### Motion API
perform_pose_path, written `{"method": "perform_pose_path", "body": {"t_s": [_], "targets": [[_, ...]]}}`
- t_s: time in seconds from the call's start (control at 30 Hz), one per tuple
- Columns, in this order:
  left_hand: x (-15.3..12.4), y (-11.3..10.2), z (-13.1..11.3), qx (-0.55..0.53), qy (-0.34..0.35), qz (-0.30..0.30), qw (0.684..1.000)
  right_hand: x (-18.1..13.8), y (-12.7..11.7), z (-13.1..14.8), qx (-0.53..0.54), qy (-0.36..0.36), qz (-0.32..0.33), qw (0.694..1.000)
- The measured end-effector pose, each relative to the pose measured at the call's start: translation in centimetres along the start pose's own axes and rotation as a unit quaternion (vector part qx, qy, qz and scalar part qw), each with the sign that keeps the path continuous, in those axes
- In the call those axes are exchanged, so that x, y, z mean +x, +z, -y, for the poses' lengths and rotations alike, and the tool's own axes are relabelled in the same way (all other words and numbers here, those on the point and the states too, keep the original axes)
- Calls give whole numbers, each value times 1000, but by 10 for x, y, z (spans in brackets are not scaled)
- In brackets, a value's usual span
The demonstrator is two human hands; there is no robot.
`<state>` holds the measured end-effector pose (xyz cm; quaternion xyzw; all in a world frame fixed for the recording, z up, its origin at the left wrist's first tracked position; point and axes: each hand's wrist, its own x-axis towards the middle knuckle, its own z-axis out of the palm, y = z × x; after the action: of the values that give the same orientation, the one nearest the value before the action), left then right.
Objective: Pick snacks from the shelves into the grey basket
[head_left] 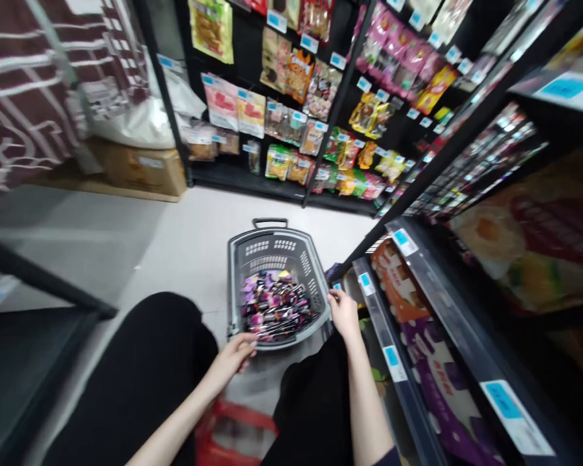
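Observation:
A grey plastic shopping basket (272, 249) stands on the shop floor in front of my knees. It holds several small pink, purple and black packets (274, 304). My left hand (233, 356) curls over the basket's near rim at its front left corner. My right hand (342, 310) grips the rim on the basket's right side. Black-clad legs frame the lower view on both sides.
Black shelves (418, 304) with boxed goods and blue price tags run along my right. A back wall rack of hanging snack packets (296, 77) faces me. A cardboard box (143, 168) sits far left. A red basket (223, 427) lies under my arms. A dark shelf (34, 336) stands left.

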<state>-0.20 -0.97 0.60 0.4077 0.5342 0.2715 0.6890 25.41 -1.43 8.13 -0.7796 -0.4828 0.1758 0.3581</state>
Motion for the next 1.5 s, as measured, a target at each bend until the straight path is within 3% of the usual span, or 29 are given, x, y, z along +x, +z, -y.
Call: {"method": "perform_pose_path", "body": {"t_s": [0.1,0.17,0.2,0.27,0.33,0.47,0.6,0.73,0.83,0.9,0.97,1.0,1.07,1.13,1.23,1.37,1.5], "targets": [[7,-3,2,31,-3,18,999,24,-85,29,-106,-128,-178,970],[9,-3,3,43,-1,29,999,49,-147,37,-238,-115,-287,921],[9,-3,2,45,0,34,998,63,-176,36,-307,-70,-299,901],[8,-1,1,43,-1,43,998,91,-222,26,-430,51,-244,868],[7,1,-1,42,-2,49,998,113,-252,10,-462,99,-196,859],[6,1,-3,55,2,49,997,125,-274,-16,-472,107,-154,861],[5,0,-3,67,11,44,997,119,-276,-23,-471,119,-172,857],[5,-1,-1,54,11,39,998,111,-284,-6,-446,157,-215,854],[5,0,0,33,5,41,999,89,-289,18,-431,148,-246,855],[3,1,0,13,-5,61,998,61,-279,34,-392,100,-253,879],[-2,1,-4,-32,-18,97,995,26,-252,48,-256,12,-211,943],[-6,1,-7,-68,-20,118,991,8,-231,53,-153,-29,-155,976],[-15,1,-13,-156,-5,162,974,-26,-180,58,3,-42,0,999],[-24,1,-19,-236,27,201,951,-52,-123,55,106,-5,147,983],[-31,0,-22,-250,46,217,942,-74,-49,36,202,50,266,941],[-27,-1,-15,-154,33,123,980,-89,8,-4,317,123,275,899],[-21,-1,-10,-109,46,64,991,-96,31,-33,400,170,202,878]]}}
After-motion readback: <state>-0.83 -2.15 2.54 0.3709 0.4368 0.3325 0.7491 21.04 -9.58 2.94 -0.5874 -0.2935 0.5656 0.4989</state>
